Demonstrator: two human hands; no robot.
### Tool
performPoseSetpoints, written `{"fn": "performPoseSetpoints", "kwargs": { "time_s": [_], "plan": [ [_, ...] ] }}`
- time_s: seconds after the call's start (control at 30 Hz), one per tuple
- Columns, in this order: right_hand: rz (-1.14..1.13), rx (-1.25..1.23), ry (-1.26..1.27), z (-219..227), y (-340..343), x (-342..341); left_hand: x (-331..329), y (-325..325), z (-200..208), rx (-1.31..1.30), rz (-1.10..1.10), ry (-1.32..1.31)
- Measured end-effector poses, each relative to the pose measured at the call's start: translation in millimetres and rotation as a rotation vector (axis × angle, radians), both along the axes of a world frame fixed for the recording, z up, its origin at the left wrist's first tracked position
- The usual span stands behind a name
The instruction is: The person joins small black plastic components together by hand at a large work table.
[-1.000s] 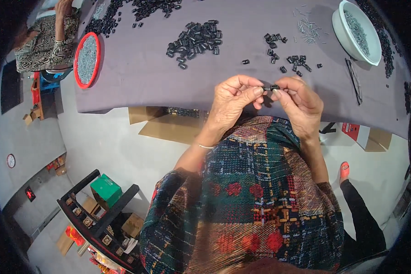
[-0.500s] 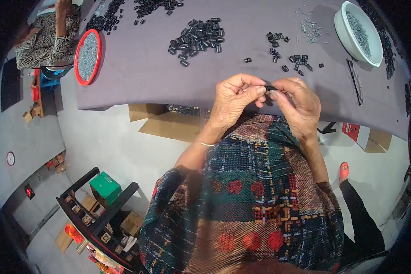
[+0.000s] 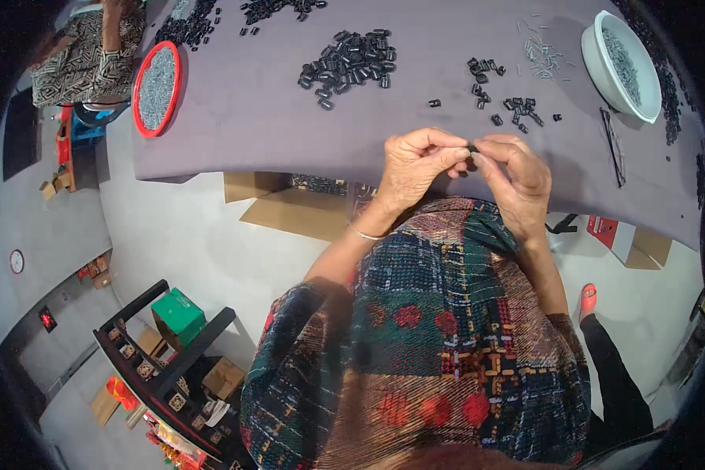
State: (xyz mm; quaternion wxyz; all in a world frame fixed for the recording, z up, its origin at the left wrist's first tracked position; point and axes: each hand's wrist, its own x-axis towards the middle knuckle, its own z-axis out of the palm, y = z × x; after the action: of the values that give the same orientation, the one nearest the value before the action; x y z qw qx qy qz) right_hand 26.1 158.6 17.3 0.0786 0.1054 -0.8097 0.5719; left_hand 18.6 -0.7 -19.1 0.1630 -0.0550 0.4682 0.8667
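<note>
Above the near edge of the cloth-covered table (image 3: 258,133), my left hand (image 3: 419,164) and my right hand (image 3: 515,176) meet, thumbs and forefingers pinched together. Between the fingertips is a small black plastic piece (image 3: 471,147), mostly hidden, so its exact shape cannot be made out. Both hands grip it from opposite sides. Just beyond them lie loose small black pieces (image 3: 518,110) in scattered clusters, with one lone black piece (image 3: 435,103) to their left. A larger heap of black cylindrical pieces (image 3: 348,66) sits farther left.
A white bowl (image 3: 594,59) of grey pins stands at the right, near loose pins (image 3: 544,56) and dark thin tools (image 3: 612,149). At left is a red-rimmed basket (image 3: 136,102) of grey pieces. Another person (image 3: 86,59) is at the far left. Open cardboard boxes (image 3: 294,218) lie below the table edge.
My hands have drawn closer together, the left moving slightly right, and the black piece is now more covered by the fingers. The whole view has shifted slightly.
</note>
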Motion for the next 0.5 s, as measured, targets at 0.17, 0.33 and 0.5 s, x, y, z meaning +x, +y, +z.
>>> {"fn": "performPoseSetpoints", "kwargs": {
  "time_s": [0.17,0.33,0.5],
  "plan": [
    [0.012,0.183,0.053,-9.7,8.2,-6.5,-18.1,0.9,-6.6,-0.682,-0.005,0.623],
    [0.120,0.305,0.184,-30.3,8.1,-12.2,-26.1,-4.0,-15.3,-1.094,0.014,0.974],
    [0.030,0.194,-0.011,-28.4,3.2,-7.7,-21.2,-3.8,-14.8,-1.191,0.022,0.944]
  ]
}}
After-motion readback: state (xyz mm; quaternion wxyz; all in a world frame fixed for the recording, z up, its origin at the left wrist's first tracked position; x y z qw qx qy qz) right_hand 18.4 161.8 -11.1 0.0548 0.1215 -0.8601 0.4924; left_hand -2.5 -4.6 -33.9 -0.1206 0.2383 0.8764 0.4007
